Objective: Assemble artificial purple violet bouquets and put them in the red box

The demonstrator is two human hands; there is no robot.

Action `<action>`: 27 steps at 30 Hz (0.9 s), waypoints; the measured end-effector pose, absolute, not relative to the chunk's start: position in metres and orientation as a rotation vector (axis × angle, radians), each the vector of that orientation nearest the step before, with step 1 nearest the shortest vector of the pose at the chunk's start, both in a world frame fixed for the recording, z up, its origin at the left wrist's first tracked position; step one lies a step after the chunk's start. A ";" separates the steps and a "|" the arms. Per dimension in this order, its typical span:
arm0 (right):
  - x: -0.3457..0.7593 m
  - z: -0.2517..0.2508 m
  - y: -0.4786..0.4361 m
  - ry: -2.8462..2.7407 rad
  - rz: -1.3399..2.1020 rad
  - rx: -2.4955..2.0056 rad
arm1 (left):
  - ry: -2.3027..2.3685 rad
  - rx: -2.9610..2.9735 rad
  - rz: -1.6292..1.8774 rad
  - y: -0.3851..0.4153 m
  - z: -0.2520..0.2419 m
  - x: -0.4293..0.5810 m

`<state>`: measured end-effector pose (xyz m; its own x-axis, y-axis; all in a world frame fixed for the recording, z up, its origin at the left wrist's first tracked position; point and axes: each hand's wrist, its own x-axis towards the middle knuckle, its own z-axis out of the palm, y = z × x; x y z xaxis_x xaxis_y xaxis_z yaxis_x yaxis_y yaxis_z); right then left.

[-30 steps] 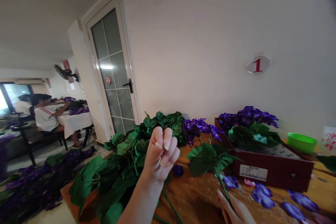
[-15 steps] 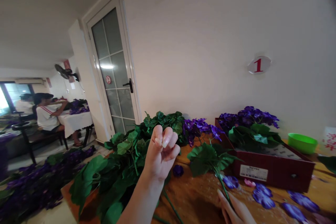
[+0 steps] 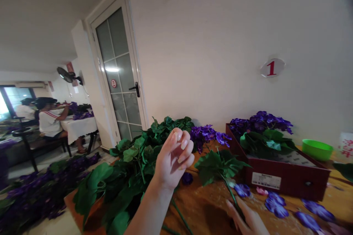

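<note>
The hands are well apart: the right hand (image 3: pixel 246 220) closes on the stem of an artificial leaf sprig (image 3: pixel 217 167) just above the wooden tabletop (image 3: pixel 204 205), beside loose purple fabric flowers (image 3: pixel 276 205), while the raised left hand (image 3: pixel 173 158) curls, nothing visible in it, over a heap of artificial leaves (image 3: pixel 129 176)

On the wooden table (image 3: pixel 204 205), a heap of artificial leaves (image 3: pixel 132 158) lies at 10 o'clock and a box (image 3: pixel 286 180) holding artificial flowers (image 3: pixel 260 123) sits at 2 o'clock. A plastic bowl (image 3: pixel 317 149) stands just right of the box, and loose flower heads (image 3: pixel 277 205) lie before it at 4 o'clock.
</note>
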<state>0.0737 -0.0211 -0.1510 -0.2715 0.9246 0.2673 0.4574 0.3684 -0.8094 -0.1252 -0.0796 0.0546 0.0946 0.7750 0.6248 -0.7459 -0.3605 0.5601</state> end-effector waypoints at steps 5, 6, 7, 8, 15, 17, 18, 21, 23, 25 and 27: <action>0.074 -0.155 -0.014 -1.931 0.620 -1.208 | 0.065 1.064 1.582 -0.079 0.057 -0.126; 0.074 -0.159 -0.012 -1.921 0.569 -1.190 | 0.082 1.061 1.574 -0.078 0.057 -0.126; 0.075 -0.162 -0.011 -1.908 0.517 -1.167 | 0.102 1.056 1.567 -0.078 0.058 -0.125; 0.075 -0.166 -0.010 -1.896 0.472 -1.144 | 0.125 1.048 1.563 -0.078 0.058 -0.125; 0.073 -0.140 -0.018 -1.938 0.366 -1.031 | 0.236 1.135 1.535 -0.076 0.056 -0.123; 0.068 -0.106 -0.028 -1.978 0.447 -0.926 | 0.257 1.192 1.455 -0.074 0.052 -0.122; 0.065 -0.086 -0.034 -1.980 0.498 -0.884 | 0.265 1.213 1.402 -0.072 0.050 -0.121; 0.057 -0.027 -0.050 -1.895 0.517 -0.694 | 0.298 1.254 1.300 -0.067 0.043 -0.117; 0.053 0.004 -0.057 -1.873 0.495 -0.569 | 0.333 1.260 1.278 -0.064 0.039 -0.113; 0.050 0.022 -0.059 -1.875 0.495 -0.485 | 0.344 1.250 1.251 -0.063 0.037 -0.109; 0.047 0.030 -0.057 -1.900 0.520 -0.451 | 0.346 1.242 1.205 -0.064 0.036 -0.106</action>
